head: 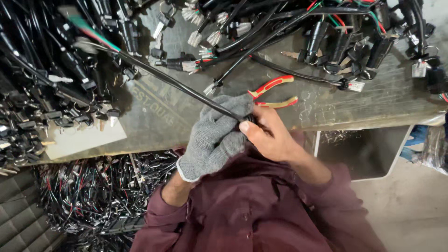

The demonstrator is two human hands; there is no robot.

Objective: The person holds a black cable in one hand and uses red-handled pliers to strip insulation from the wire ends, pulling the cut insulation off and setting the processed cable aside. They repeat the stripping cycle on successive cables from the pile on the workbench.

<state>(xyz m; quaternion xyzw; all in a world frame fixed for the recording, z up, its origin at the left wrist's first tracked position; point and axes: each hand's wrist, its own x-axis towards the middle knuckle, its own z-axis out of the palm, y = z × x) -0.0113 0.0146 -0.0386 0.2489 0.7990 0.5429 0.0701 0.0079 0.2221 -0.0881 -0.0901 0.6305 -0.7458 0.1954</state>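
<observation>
A single head-worn camera looks steeply down from above the person's chest, facing forward over the maroon long-sleeved shirt (261,210) toward the worn grey-green flat workbench top (373,100). The view is close: the grey knitted-glove left hand (215,135) and the bare right hand (268,135) sit near frame centre. The bench fills the upper half; the pale concrete floor (410,210) appears at lower right. No second view is supplied.

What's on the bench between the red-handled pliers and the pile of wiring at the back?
In the head view, one thin black cable crosses the bench between the pliers and the wiring pile.
</observation>
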